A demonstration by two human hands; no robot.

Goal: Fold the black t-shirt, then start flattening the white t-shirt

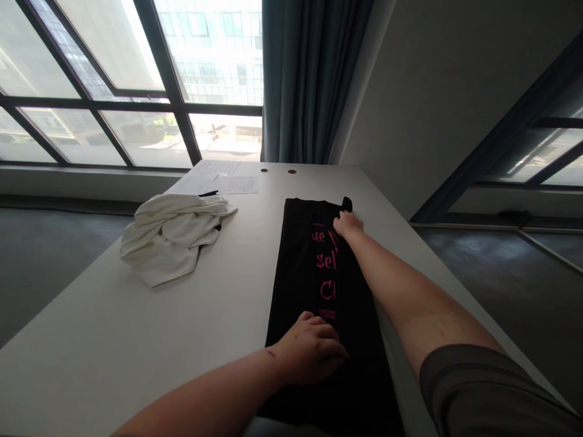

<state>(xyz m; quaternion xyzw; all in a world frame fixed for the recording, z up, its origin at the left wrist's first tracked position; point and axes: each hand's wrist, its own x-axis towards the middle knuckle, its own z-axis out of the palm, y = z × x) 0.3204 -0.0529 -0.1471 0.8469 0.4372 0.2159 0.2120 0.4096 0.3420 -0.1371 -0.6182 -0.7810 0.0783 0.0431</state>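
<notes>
A black garment with pink lettering lies folded into a long strip on the white table, running away from me. The lettering is cut off on its right side along a fold. My left hand rests on the near part of the cloth, its fingers bent and closed on the fabric just below the lettering. At the far right corner, my right hand grips the cloth with curled fingers, and a small black flap sticks up just beyond it. The fingertips of both hands are partly hidden.
A crumpled white cloth lies on the table to the left. Behind it are printed papers and a dark pen-like object. Two round holes pierce the far tabletop. A window, a blue curtain and a wall stand beyond.
</notes>
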